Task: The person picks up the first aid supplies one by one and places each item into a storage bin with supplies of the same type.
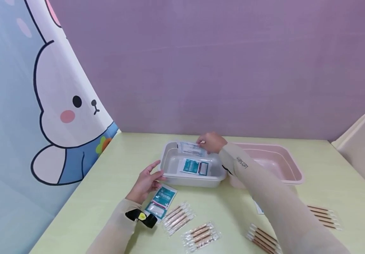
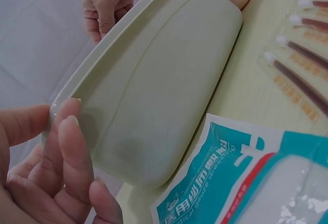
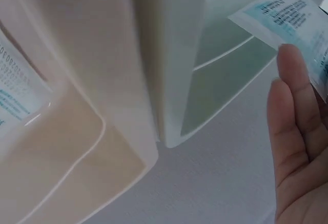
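My left hand grips the left front corner of a white plastic basin, its thumb and fingers on either side of the rim. Over the back of this basin, my right hand pinches a gauze dressing packet, its printed pale side showing in the right wrist view. Another gauze dressing packet, teal and white, lies on the basin floor. Just below my left hand, a third such packet is on the table.
A pink basin stands against the white one's right side, with a packet inside. Clear packs of cotton swabs lie along the table's front, others near my right forearm. A purple backdrop rises behind.
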`<state>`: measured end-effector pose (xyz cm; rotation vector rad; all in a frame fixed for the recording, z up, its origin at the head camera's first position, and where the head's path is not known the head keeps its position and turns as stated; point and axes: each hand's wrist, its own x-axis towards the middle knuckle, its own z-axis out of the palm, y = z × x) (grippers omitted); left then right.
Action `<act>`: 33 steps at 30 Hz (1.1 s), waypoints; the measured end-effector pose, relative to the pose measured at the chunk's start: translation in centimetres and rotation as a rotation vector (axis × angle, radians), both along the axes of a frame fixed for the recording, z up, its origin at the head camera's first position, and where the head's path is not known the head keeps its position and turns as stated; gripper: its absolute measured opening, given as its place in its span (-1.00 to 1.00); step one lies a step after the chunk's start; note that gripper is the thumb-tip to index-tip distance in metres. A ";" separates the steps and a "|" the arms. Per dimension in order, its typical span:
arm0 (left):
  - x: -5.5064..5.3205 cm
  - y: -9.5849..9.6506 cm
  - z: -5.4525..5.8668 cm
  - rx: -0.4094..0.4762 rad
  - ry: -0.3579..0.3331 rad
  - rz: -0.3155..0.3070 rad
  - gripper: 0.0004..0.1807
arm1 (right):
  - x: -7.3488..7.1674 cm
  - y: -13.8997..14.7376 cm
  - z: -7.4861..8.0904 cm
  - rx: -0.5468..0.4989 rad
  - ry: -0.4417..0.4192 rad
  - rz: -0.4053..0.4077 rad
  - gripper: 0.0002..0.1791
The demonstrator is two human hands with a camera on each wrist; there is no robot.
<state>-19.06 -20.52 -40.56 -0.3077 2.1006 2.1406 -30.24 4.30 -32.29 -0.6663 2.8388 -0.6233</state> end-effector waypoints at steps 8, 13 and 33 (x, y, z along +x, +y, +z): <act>-0.2 0.0 -0.2 -0.013 -0.004 0.008 -0.41 | -0.7 -0.5 -0.6 0.032 -0.054 -0.029 -0.77; -0.3 0.2 -0.4 -0.013 0.003 0.008 -0.42 | -0.3 -0.6 -0.4 0.057 -0.050 0.008 -0.77; -0.1 0.2 -0.3 -0.050 -0.012 0.024 -0.43 | 1.8 0.6 0.5 0.116 -0.177 0.172 -0.60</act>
